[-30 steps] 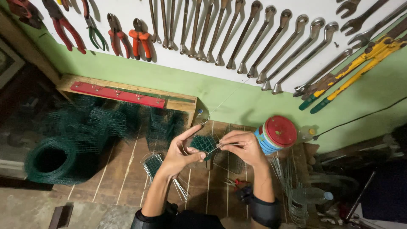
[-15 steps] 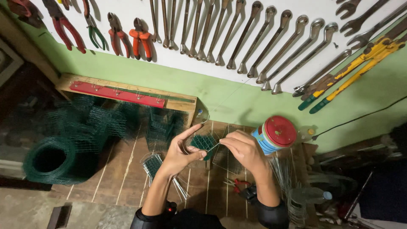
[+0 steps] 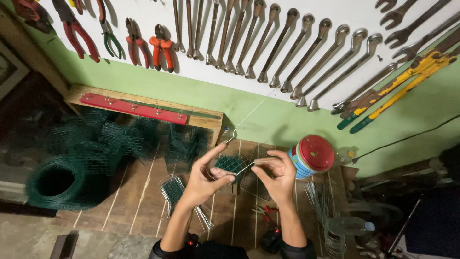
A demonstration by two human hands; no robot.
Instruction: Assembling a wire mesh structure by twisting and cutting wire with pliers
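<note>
Hands are working green wire mesh over a planked wooden bench.
The left hand (image 3: 203,180) and right hand (image 3: 275,175) are pinching a small mesh piece (image 3: 230,164) and thin shiny wire (image 3: 245,167), fingers closed.

Wall (image 3: 143,79) is white at top w/ green band below. Wooden plank bench (image 3: 143,192) fills centre, grey floor (image 3: 28,240) at lower left; light is dim.
</note>
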